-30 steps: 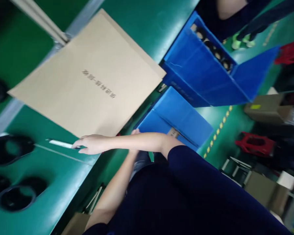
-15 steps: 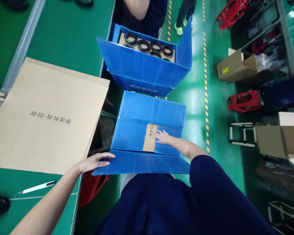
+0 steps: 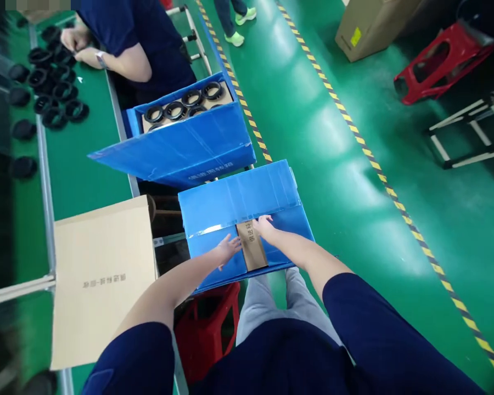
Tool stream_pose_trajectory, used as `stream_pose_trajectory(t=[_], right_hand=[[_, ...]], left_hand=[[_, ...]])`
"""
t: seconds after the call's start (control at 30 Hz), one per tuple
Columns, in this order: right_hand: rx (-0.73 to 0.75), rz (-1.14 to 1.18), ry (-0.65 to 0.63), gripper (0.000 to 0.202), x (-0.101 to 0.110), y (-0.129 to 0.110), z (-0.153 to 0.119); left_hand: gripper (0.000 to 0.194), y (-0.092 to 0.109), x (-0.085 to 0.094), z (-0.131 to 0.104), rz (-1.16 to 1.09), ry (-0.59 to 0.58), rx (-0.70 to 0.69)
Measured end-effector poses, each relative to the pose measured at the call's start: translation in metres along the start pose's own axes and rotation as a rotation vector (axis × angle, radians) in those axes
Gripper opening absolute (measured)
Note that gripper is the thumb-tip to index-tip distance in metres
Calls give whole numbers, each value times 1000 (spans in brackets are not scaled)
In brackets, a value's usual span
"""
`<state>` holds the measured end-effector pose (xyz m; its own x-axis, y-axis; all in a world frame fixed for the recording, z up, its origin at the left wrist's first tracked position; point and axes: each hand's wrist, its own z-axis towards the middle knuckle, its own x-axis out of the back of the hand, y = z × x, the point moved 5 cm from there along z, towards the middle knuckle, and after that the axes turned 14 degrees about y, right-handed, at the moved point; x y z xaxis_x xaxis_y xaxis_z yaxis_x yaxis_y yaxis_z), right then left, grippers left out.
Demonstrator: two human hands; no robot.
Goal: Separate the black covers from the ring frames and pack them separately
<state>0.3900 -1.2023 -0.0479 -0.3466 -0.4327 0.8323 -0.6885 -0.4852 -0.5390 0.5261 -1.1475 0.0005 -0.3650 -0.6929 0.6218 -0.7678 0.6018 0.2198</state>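
In front of me is a blue corrugated plastic box (image 3: 239, 197) with its side flaps folded inward. Between those flaps shows a strip of brown cardboard (image 3: 255, 255) with black printed characters. My left hand (image 3: 228, 249) rests over the left flap by the strip, fingers spread, holding nothing. At the strip's far right end is my right hand (image 3: 265, 226), its fingers loosely bent and apart at the flap edge, with no object visible in them.
Beyond stands another blue box (image 3: 181, 145) of black rings (image 3: 175, 111), one flap sticking out. A cardboard sheet (image 3: 102, 263) lies on the green table (image 3: 86, 170) at left. A co-worker's hands (image 3: 76, 41) are behind black parts (image 3: 53, 90). A red stool (image 3: 201, 334) stands below.
My left hand has moved from the near flap's corner onto the box top. That near flap no longer sticks out toward me. The view has turned, showing more of the co-worker.
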Motion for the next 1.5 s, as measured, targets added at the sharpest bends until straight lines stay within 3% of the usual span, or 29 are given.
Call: stream_pose_trajectory(t=[0.2, 0.33, 0.43, 0.57, 0.67, 0.8, 0.9, 1.0, 1.17, 1.27, 1.4, 1.5], right_hand=[[29, -143, -100, 24, 26, -9, 9], [101, -252, -135, 26, 61, -14, 1], [152, -318, -147, 24, 90, -16, -15], [197, -372, -125, 23, 131, -20, -44], [193, -408, -68, 29, 168, -8, -74], [158, -437, 139, 28, 217, 36, -123], [72, -353, 357, 24, 243, 74, -159], [-36, -251, 502, 23, 253, 103, -182], [-135, -247, 539, 30, 249, 120, -190], [-126, -228, 520, 35, 241, 116, -182], [-110, -226, 514, 38, 238, 98, -168], [-101, -257, 589, 39, 242, 73, -172]], left_hand=[[49, -19, 20, 25, 77, 116, -71], [18, -5, 34, 24, 136, 211, -38], [19, 9, 46, 7, 158, 289, -5], [26, 16, 63, -41, 136, 390, 47], [29, 8, 76, -92, 114, 481, 150], [26, -19, 87, -170, 90, 600, 325], [17, -45, 88, -215, 8, 696, 474], [13, -68, 88, -236, -104, 795, 593], [17, -80, 94, -240, -208, 888, 754], [17, -67, 100, -233, -228, 912, 838], [12, -35, 105, -216, -257, 961, 899], [11, 0, 94, -201, -335, 956, 903]])
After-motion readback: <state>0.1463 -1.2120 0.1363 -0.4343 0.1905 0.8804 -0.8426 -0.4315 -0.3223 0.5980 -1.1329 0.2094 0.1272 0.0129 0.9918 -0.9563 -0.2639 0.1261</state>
